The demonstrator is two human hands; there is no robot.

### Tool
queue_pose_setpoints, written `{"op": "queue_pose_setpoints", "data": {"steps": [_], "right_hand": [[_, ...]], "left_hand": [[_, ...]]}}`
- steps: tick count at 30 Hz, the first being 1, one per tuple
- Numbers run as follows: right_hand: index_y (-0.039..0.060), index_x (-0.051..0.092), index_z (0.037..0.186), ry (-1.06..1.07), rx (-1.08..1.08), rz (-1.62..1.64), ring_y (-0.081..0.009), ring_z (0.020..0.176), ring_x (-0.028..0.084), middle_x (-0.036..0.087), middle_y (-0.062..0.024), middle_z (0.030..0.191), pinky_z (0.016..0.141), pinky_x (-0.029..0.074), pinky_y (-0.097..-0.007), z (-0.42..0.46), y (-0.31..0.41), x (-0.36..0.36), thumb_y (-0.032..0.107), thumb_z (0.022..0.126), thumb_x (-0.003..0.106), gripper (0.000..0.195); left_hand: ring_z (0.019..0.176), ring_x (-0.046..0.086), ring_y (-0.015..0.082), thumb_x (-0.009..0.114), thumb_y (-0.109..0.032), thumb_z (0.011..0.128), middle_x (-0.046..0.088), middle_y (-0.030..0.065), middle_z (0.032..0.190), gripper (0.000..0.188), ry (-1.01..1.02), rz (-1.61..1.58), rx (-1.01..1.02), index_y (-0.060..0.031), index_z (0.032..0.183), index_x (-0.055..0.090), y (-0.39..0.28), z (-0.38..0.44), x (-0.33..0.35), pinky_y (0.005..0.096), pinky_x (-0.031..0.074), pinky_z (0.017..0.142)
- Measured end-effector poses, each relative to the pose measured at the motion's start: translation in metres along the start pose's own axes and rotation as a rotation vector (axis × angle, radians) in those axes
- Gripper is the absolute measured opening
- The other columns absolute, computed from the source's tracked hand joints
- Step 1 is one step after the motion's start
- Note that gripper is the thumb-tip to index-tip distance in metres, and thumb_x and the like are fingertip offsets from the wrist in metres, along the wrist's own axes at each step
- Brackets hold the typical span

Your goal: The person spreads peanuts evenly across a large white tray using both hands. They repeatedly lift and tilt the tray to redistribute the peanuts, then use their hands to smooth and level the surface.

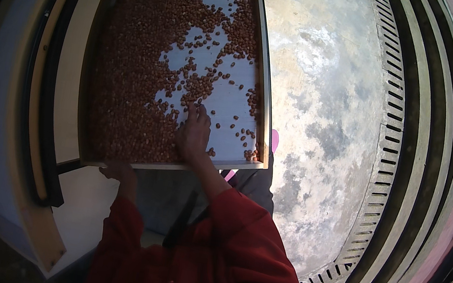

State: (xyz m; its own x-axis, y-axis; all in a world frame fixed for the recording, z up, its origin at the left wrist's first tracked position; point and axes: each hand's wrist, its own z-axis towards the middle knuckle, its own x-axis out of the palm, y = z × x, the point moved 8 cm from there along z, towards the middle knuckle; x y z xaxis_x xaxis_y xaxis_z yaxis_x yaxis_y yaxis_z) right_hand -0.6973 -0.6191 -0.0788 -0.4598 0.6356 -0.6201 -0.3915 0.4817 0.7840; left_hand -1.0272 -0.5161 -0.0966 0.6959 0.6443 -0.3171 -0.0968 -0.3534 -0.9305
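Before me a shallow, wood-rimmed tray (pixel 264 112) with a pale floor holds a mass of small reddish-brown nuts or beans (pixel 135 69). They lie thick along the left side and sparser towards the right, where the floor shows through. My right hand (pixel 194 134) reaches over the near rim, palm down, its fingertips at a small cluster of the nuts or beans (pixel 199 86). I see no object gripped in it. At the tray's near left corner is my left hand (pixel 120 172), against or just below the rim; its fingers are partly hidden and its grip is unclear.
Left of the tray stands a frame with dark and yellowish rails (pixel 45 90) and a pale board (pixel 78 51). Stained concrete floor (pixel 324 112) stretches to the right, bordered by a slotted drain cover (pixel 391 141) and long steps (pixel 424 128). A pink shoe (pixel 274 140) shows beside the tray.
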Motion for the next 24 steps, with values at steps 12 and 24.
{"op": "queue_pose_setpoints", "data": {"steps": [12,24], "right_hand": [[-0.0015,0.044,0.115,0.208,0.092,-0.299,-0.0321,0.094,0.049,0.051,-0.0165,0.094,0.081,0.041,-0.0409,-0.036,-0.072,-0.060,0.008,0.072,0.058,0.046],[0.0049,0.029,0.134,0.256,0.261,-0.241,-0.0425,0.091,0.054,0.052,-0.0265,0.100,0.076,0.045,-0.0474,0.023,-0.129,-0.047,0.012,0.082,0.046,0.055]], "left_hand": [[0.101,0.053,0.0282,0.053,-0.043,0.085,0.041,0.0211,0.123,0.064,0.060,0.189,-0.088,0.0071,0.121,0.035,-0.017,0.040,0.011,0.0336,0.051,0.083],[0.100,0.054,0.0313,0.045,-0.044,0.088,0.044,0.0246,0.119,0.065,-0.064,0.285,-0.012,0.0090,0.122,0.030,-0.011,0.044,0.004,0.0392,0.051,0.081]]}}
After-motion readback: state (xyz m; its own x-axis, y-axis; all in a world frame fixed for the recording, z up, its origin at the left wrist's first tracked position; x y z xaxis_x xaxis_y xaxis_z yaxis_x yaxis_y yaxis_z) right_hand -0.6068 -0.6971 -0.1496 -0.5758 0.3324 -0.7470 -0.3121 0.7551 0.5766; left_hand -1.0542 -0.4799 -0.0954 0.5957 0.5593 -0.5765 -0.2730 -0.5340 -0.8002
